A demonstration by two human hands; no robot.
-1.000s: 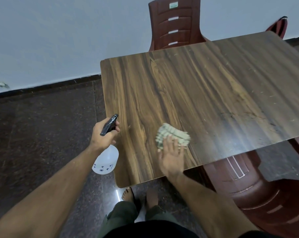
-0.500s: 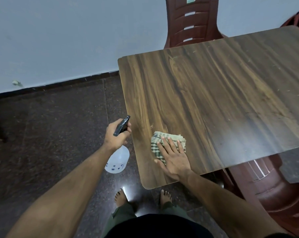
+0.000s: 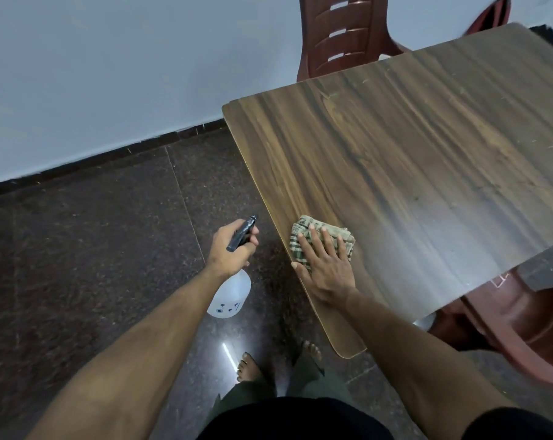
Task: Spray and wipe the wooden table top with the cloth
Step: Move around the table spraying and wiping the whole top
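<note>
Two hands | left hand (image 3: pixel 229 249) grips spray bottle (image 3: pixel 229 295), markings unreadable | right hand (image 3: pixel 324 265) flat-fingered on cloth (image 3: pixel 300 230)

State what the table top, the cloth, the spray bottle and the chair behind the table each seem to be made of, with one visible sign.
Table top: wood or wood-look laminate, smooth; streaked brown grain with a soft sheen.
Cloth: woven fabric, checked, folded in soft layers.
Spray bottle: translucent white plastic body, black head.
Chair: moulded reddish-brown plastic, glossy, slotted back.
</note>
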